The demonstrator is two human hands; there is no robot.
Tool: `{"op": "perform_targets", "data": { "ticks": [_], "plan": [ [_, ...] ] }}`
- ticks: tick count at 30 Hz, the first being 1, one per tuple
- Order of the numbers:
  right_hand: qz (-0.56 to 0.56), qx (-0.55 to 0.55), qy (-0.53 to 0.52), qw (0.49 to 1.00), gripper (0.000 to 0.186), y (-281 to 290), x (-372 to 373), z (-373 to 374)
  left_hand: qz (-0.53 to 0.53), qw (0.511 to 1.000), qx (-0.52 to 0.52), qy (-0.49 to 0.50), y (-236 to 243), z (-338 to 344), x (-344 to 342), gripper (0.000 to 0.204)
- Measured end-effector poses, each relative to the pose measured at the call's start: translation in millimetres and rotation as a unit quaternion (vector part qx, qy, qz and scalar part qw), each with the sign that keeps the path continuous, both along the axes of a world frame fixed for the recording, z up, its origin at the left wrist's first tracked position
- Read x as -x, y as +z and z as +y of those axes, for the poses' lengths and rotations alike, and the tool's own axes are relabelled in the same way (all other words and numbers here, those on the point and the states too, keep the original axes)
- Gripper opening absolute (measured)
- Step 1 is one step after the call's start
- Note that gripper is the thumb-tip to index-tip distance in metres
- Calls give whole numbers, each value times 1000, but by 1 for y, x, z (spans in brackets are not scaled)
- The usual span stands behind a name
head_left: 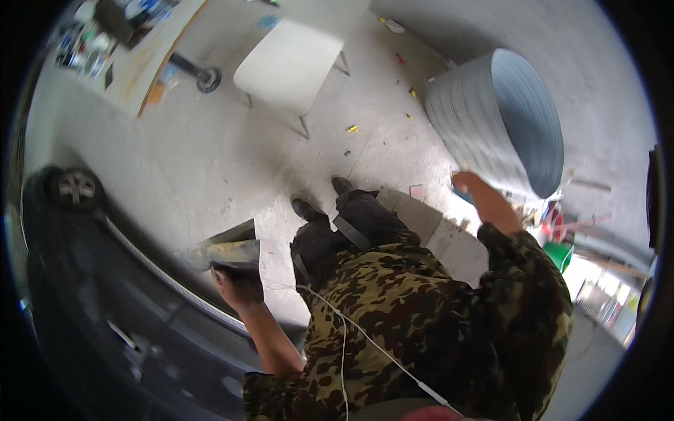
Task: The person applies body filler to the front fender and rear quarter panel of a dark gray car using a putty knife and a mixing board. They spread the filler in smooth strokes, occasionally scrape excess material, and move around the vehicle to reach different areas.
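Note:
My left hand (232, 284) is closed on a dark flat board (239, 249) smeared with yellowish-grey material, held out at the lower left beside a dark car (91, 295). My right hand (470, 186) reaches out to the right, in front of a large upright coil of grey sheet (463, 112); its fingers are curled around a small item too hidden to identify. My camouflage jacket and dark trousers fill the lower middle, with white cables over the jacket.
A white chair (281, 67) stands ahead. A cluttered worktable (151, 63) is at the upper left, with a black round-based stand (207, 78) beside it. Small yellow scraps (352, 128) lie on the floor. A green container (558, 255) and clutter are at the right.

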State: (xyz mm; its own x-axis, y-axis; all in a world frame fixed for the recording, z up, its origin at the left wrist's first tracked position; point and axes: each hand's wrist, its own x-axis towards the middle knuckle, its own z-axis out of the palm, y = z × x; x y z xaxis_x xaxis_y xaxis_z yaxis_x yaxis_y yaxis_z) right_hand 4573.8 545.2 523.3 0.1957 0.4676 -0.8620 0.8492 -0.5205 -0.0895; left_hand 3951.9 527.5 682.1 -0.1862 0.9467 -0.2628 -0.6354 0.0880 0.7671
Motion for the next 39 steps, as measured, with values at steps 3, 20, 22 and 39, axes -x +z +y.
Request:
{"op": "perform_targets", "data": {
  "ticks": [3, 20, 22, 39],
  "plan": [
    [87, 65, -26, 994, 46, -29, 3, 0, 38, 994, -5, 101, 11, -40, -13, 63],
    [327, 140, -174, 918, 29, 10, 343, -146, -52, 960, -147, 230, 20, -323, 134, 48],
    [290, 97, -172, 936, 31, 23, 363, -156, -39, 959, -180, 217, 20, -360, 158, 50],
    [315, 41, 544, 776, 37, 52, 490, -176, -78, 822, 17, 564, 49, -481, 117, 27]
  ]
}}
